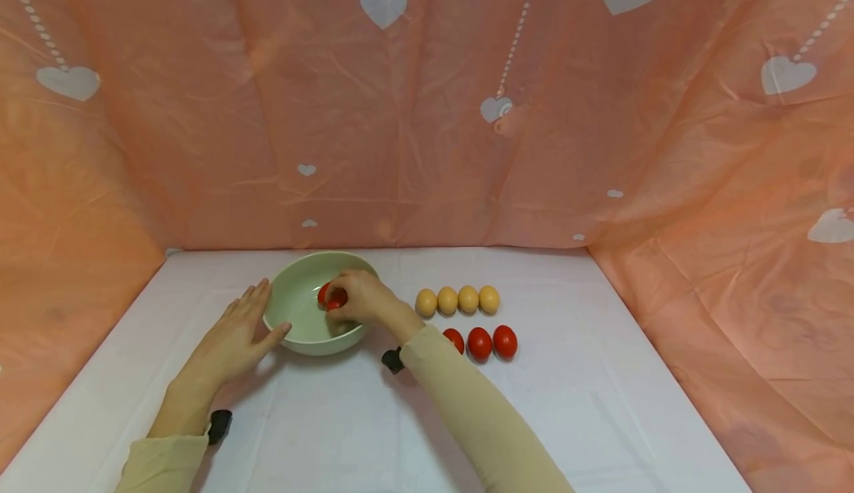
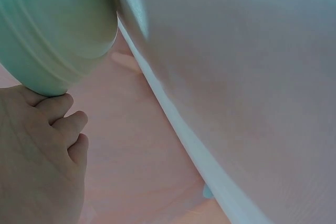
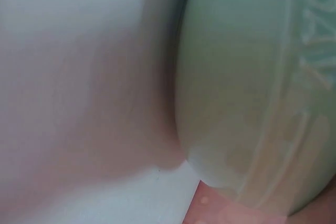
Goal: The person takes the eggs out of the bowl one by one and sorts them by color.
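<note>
A pale green bowl (image 1: 293, 304) stands left of the middle of the white table. My left hand (image 1: 230, 341) rests against its left side with fingers extended and thumb at the near rim. In the left wrist view, the fingertips of that left hand (image 2: 42, 145) meet the bowl's outer wall (image 2: 58, 35). Reaching in over the right rim, my right hand (image 1: 360, 300) grips a red tomato (image 1: 336, 300) low inside the bowl. Another red tomato (image 1: 323, 294) lies right beside it. The right wrist view shows only the bowl's outer wall (image 3: 231, 87) with raised lettering.
Several yellow eggs (image 1: 448, 300) line up right of the bowl. Nearer, a row of red tomatoes (image 1: 480, 344) is partly covered by my right sleeve (image 1: 474, 396). Orange sheeting (image 1: 427, 144) with white hearts hangs behind and at both sides of the table (image 1: 587, 404).
</note>
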`<action>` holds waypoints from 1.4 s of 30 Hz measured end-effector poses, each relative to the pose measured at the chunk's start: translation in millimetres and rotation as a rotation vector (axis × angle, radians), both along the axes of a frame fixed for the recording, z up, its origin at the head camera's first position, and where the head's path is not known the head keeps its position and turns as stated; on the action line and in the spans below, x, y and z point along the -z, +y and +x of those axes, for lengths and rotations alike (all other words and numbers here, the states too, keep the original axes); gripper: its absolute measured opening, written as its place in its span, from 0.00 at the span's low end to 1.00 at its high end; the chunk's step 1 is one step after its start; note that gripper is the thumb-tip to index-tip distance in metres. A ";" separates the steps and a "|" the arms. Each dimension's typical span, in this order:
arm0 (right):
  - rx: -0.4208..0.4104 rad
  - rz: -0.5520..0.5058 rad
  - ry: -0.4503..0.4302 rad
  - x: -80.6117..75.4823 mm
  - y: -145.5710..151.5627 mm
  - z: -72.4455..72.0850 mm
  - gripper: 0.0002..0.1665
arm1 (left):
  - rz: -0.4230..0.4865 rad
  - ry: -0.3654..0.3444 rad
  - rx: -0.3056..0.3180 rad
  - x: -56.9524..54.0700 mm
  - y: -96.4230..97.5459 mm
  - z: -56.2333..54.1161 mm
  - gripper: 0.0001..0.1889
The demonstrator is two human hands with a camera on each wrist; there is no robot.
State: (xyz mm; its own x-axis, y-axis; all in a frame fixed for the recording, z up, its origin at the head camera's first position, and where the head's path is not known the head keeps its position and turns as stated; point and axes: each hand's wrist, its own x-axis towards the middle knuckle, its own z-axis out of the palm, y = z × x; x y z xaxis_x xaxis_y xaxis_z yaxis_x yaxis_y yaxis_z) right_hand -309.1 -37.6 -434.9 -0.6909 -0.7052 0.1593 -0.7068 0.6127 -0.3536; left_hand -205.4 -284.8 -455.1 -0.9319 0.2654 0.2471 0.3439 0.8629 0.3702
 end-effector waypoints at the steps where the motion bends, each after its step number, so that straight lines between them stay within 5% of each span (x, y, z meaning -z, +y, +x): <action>1: 0.004 -0.018 -0.007 0.3 0.4 0.4 0.14 | 0.000 0.001 0.001 0.1 0.1 0.0 0.47; 27: -0.053 -0.498 -0.116 -8.4 27.3 19.9 0.18 | 0.001 -0.006 -0.002 0.0 0.3 -0.6 0.47; 42: -0.057 -0.709 -0.049 -17.1 71.6 35.6 0.20 | 0.001 0.013 0.005 1.3 0.6 -0.6 0.47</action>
State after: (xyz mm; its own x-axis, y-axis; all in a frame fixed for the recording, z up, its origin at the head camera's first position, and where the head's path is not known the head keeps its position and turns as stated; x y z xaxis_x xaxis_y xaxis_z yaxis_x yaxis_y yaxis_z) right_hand -273.5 34.0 -417.8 -0.6739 -0.4785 0.5629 -0.7041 0.1854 -0.6855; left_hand -206.0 -284.2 -456.4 -0.9273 0.2699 0.2593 0.3531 0.8608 0.3667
